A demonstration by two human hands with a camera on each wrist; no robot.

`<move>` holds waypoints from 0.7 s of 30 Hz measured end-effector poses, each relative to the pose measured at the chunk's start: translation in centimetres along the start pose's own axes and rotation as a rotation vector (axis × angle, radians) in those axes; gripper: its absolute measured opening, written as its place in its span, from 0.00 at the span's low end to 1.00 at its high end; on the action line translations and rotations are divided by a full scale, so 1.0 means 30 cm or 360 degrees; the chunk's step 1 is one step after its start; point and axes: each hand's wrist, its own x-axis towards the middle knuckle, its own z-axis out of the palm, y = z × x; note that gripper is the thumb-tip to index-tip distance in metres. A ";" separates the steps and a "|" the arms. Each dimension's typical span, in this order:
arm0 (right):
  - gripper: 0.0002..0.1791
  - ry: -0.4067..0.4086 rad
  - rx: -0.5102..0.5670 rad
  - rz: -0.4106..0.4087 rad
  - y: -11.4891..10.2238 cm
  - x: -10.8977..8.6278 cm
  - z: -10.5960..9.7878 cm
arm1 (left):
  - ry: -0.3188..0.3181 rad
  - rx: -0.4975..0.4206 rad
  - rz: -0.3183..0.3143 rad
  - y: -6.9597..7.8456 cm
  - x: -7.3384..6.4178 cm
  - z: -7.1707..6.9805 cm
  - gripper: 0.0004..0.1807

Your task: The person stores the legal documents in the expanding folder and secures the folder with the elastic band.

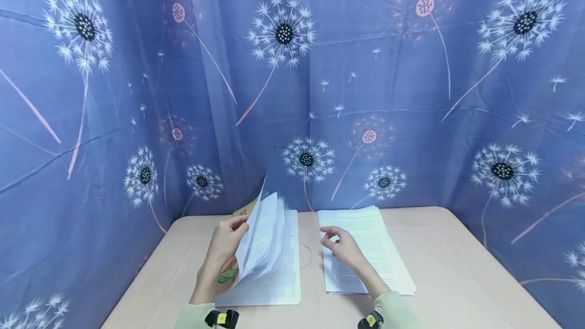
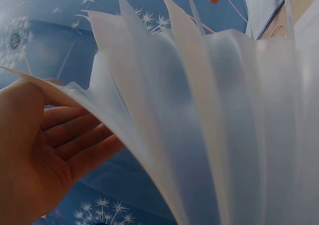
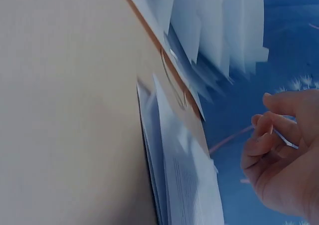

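Observation:
A display book with clear plastic pockets [image 1: 290,273] lies partly open, left of centre on the table. My left hand [image 1: 225,241] pinches its raised front cover, thumb on one side and fingers behind. In the left wrist view several pockets [image 2: 194,110] fan out from that cover. A green and tan print shows on the cover's outer face in the head view. My right hand [image 1: 344,249] hovers over a stack of printed sheets [image 1: 372,253], its fingers loosely curled and nothing between them. The right wrist view shows this hand [image 3: 284,155] apart from the paper.
A thin elastic loop [image 1: 311,257] sticks out from the book's right edge, between book and stack. The pale table [image 1: 461,278] ends at a blue dandelion-patterned curtain [image 1: 338,90] behind and on both sides. Each wrist wears a black strap.

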 end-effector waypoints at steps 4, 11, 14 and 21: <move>0.19 0.0043 -0.0052 0.0020 0.024 -0.001 -0.044 | -0.0005 0.0007 -0.0005 -0.002 0.001 -0.009 0.16; 0.21 0.0023 -0.0120 0.0080 0.092 -0.019 -0.111 | -0.0025 0.0012 -0.0042 -0.017 -0.011 -0.014 0.17; 0.21 0.0042 -0.0158 0.0103 0.111 -0.021 -0.146 | -0.0032 0.0011 -0.0030 -0.016 -0.010 -0.017 0.17; 0.21 0.0108 -0.0342 0.0077 0.146 -0.008 -0.265 | -0.0045 0.0000 0.0002 -0.001 0.019 -0.016 0.17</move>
